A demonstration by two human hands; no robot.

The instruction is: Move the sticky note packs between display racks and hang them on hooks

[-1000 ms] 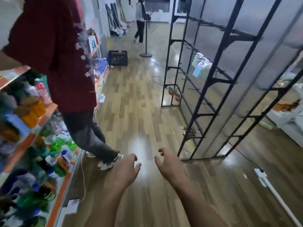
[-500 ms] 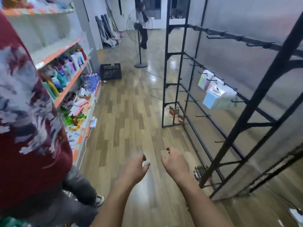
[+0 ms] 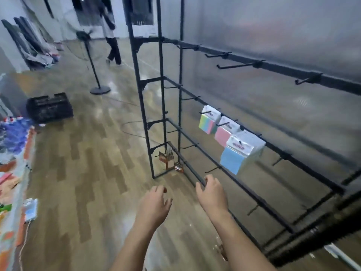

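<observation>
On the middle rail of the black display rack (image 3: 230,173) hang three sticky note packs: rainbow (image 3: 208,124), pink (image 3: 223,134) and blue (image 3: 237,159). Just below the blue pack, the right hand (image 3: 212,194) and left hand (image 3: 154,206) hover empty, fingers loosely spread. This looks like the reach to collect; next, a hand must rise, pinch a pack's header and slide it off its hook.

packs (image 3: 237,151) on rack (image 3: 273,149) hooks, crate (image 3: 49,108) left
</observation>
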